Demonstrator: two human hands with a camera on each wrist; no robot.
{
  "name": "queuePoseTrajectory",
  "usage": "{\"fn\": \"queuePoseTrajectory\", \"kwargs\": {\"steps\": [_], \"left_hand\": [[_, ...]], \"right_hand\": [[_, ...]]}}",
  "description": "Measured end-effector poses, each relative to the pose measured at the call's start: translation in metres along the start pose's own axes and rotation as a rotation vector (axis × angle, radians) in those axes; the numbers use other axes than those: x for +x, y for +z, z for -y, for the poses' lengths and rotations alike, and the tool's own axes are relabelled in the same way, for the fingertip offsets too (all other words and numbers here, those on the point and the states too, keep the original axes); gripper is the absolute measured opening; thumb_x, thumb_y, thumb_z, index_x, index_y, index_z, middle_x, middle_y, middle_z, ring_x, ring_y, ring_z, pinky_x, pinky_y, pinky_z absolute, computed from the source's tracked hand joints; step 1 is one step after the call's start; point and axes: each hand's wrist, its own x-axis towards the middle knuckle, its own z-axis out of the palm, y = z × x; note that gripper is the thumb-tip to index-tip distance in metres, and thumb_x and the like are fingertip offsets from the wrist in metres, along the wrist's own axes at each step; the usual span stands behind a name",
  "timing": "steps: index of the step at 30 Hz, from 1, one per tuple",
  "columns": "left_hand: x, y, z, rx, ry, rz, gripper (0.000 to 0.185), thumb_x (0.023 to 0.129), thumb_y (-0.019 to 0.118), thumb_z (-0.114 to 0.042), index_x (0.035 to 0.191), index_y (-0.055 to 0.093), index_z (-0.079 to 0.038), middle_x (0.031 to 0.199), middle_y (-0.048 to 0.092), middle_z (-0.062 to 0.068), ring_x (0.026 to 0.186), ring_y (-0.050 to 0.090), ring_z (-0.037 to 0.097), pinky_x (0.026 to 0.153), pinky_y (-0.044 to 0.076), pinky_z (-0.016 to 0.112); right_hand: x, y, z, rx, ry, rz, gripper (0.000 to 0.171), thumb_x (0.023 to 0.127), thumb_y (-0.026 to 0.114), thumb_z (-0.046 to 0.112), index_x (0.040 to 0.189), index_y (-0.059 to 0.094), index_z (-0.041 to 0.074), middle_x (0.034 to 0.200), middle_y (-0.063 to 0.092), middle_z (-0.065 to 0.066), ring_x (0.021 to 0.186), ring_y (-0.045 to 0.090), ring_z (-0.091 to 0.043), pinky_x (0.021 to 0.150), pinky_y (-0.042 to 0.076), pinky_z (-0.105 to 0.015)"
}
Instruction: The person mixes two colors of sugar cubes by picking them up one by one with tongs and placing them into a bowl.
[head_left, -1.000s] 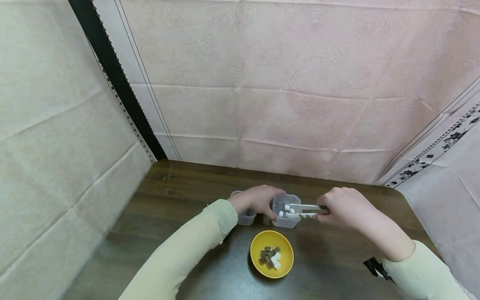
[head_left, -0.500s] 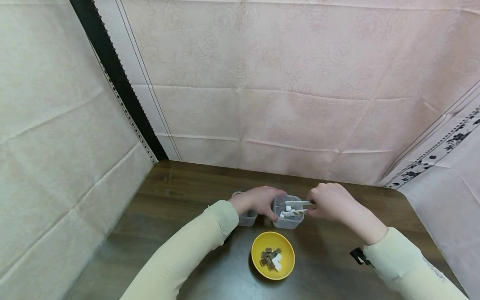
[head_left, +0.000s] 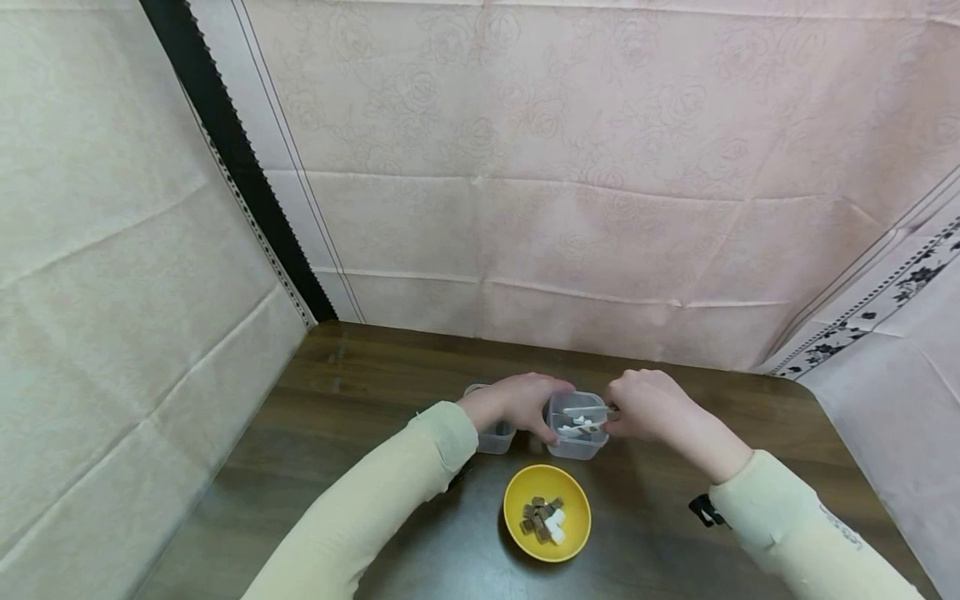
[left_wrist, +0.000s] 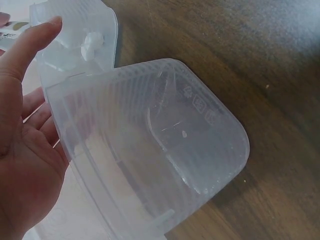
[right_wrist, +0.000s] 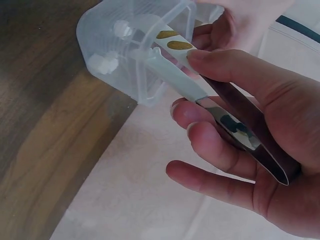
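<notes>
My left hand holds a clear plastic container at its left side, thumb in front and fingers behind. Several small white lumps lie inside it, in the right wrist view. The right hand pinches a pair of tongs with white, gold-patterned arms and a metal spring end. Their tips reach down into this container, arms apart, close to the lumps. A second clear container, without lumps in it, stands directly left, partly hidden under my left hand in the head view.
A yellow bowl stands nearer to me, holding several brown cubes and a few white cubes. The dark wooden table ends at a patterned cloth wall behind, with more cloth on both sides.
My right hand has moved left, bringing the tongs further into the right-hand container, and their tips have shifted among the lumps. The left hand has kept its place.
</notes>
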Motion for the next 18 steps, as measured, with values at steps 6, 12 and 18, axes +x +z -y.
{"fn": "queuePoseTrajectory", "kwargs": {"steps": [6,12,18], "left_hand": [[0.0,0.0,0.0,-0.003,-0.004,0.0,0.086,0.084,0.093,-0.037,0.158,0.053,-0.018,0.155,0.059,-0.001,0.134,0.058,0.016,0.117,0.048,0.036],[0.0,0.0,0.001,-0.009,0.0,0.002,0.085,0.085,0.093,-0.037,0.157,0.053,-0.017,0.154,0.06,-0.001,0.131,0.058,0.016,0.116,0.049,0.036],[-0.001,0.0,0.001,-0.017,-0.006,-0.001,0.086,0.084,0.094,-0.037,0.157,0.054,-0.017,0.153,0.061,-0.001,0.128,0.059,0.015,0.115,0.05,0.035]], "right_hand": [[0.003,0.006,-0.001,0.016,0.011,0.022,0.025,0.081,0.09,0.024,0.07,0.068,0.018,0.058,0.046,0.011,0.054,0.039,-0.008,0.048,0.031,-0.024],[0.007,0.008,0.001,0.005,0.024,0.055,0.019,0.082,0.091,0.023,0.078,0.074,0.014,0.061,0.051,0.009,0.055,0.043,-0.009,0.049,0.036,-0.024],[0.011,0.011,0.003,-0.024,0.023,0.078,0.019,0.083,0.091,0.024,0.079,0.076,0.013,0.062,0.052,0.008,0.056,0.043,-0.01,0.05,0.038,-0.024]]}}
